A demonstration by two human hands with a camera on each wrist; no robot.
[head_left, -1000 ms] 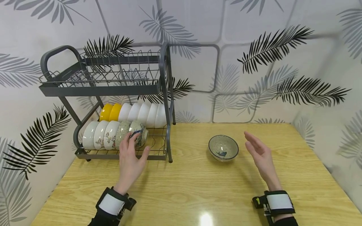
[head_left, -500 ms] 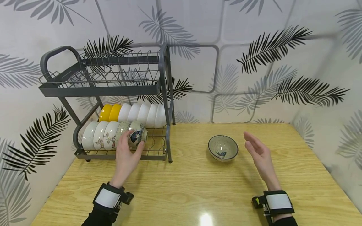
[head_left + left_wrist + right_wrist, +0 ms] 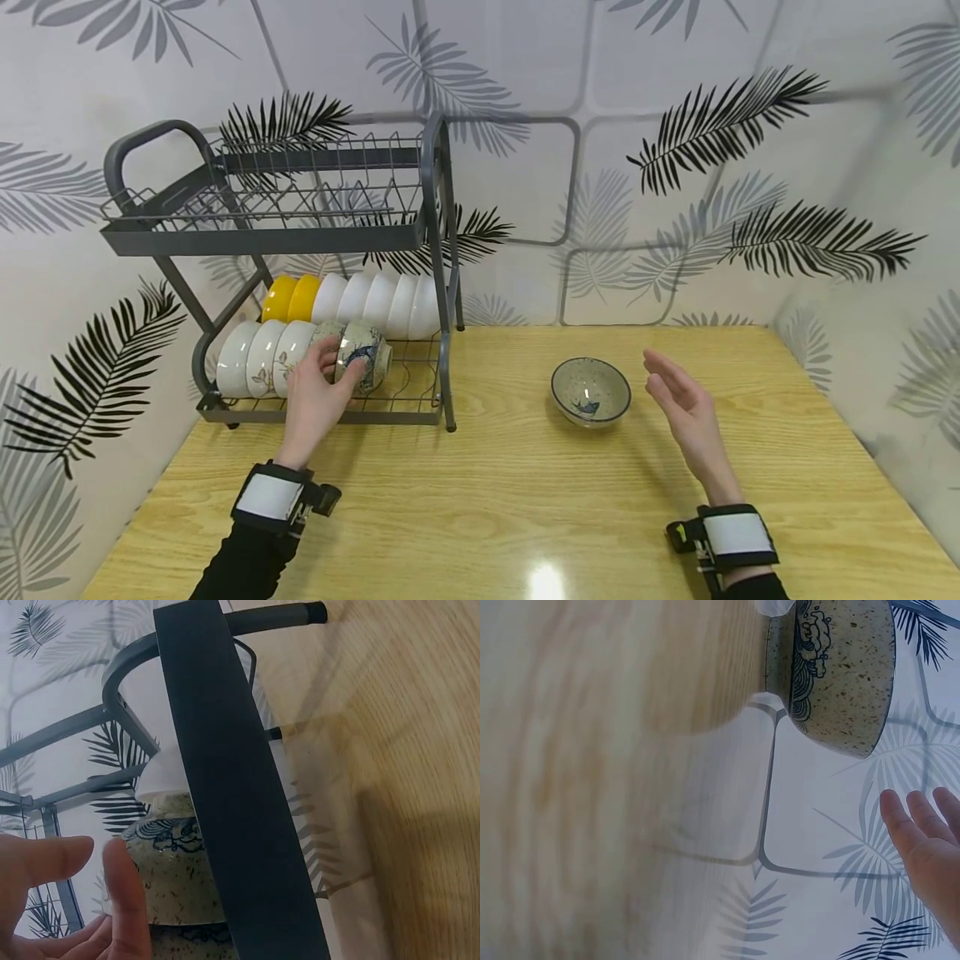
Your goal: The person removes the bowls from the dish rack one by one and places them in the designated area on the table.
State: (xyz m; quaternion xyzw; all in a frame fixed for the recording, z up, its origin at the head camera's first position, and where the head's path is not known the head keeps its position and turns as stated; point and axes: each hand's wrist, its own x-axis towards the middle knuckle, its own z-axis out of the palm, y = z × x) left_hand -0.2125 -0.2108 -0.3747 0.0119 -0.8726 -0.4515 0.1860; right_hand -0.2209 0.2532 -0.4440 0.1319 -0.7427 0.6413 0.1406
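A row of bowls stands on edge in the lower tier of a dark grey dish rack (image 3: 266, 242). At its right end is a speckled bowl with a blue pattern (image 3: 366, 342), its foot facing right. My left hand (image 3: 311, 400) grips this bowl near its rim, thumb over the outer wall and fingers curled at the left side; part of the grip is hidden. In the left wrist view a rack bar covers part of the speckled bowl (image 3: 176, 877). My right hand (image 3: 686, 417) hovers with relaxed fingers right of another speckled bowl (image 3: 591, 390), apart from it.
White bowls (image 3: 243, 358) fill the left of the front row. Behind them are yellow bowls (image 3: 279, 300) and several white bowls (image 3: 375, 300). The wooden table (image 3: 487, 500) meets a leaf-patterned wall (image 3: 517, 75) at the back.
My left hand has moved left along the bowl row, its fingers now curled nearer the gap between the two speckled bowls. The end bowl has turned slightly. My right hand is almost still.
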